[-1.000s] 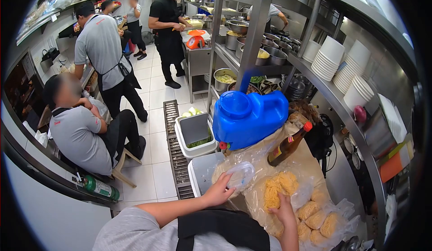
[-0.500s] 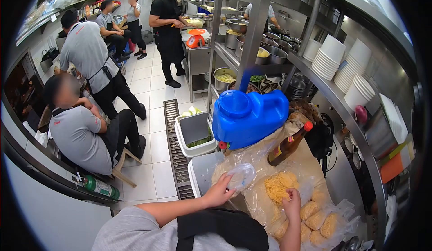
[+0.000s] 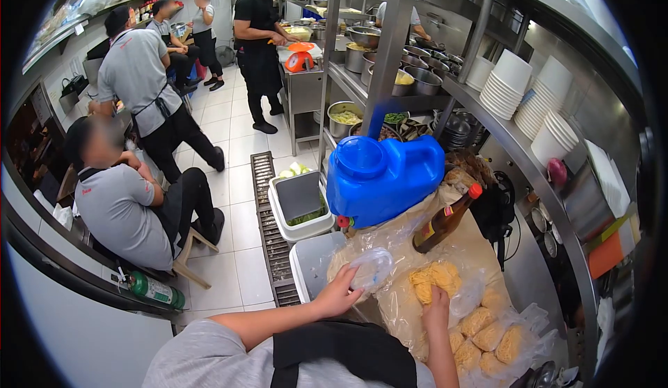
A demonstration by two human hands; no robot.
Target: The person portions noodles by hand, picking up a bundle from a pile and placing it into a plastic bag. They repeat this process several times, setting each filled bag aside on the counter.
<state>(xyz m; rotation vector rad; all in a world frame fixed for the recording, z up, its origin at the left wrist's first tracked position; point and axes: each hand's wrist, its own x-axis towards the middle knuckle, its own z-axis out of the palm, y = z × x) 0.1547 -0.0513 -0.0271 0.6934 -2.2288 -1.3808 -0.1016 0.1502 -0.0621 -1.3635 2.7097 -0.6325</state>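
My left hand (image 3: 337, 294) grips a small clear plastic container (image 3: 373, 268) by its near edge, above the plastic-covered work surface. My right hand (image 3: 436, 306) is at the near side of a loose heap of yellow noodles (image 3: 440, 279), its fingertips closed on some strands. Bagged noodle portions (image 3: 478, 322) lie in clear plastic just right of that wrist. Beyond the heap, a brown bottle (image 3: 445, 221) with a red cap stands tilted in the view. A big blue jug (image 3: 383, 169) is farther back.
White bins (image 3: 300, 231) stand on the floor to the left, beside a drain grate (image 3: 264, 179). A steel shelf (image 3: 515, 120) with stacked white tubs (image 3: 504, 85) rises on the right. A seated person (image 3: 125, 207) and several standing co-workers occupy the left side and aisle.
My right hand has moved left and slightly down along the noodles, and the heap's near edge has changed shape. My left hand keeps the container in nearly the same place.
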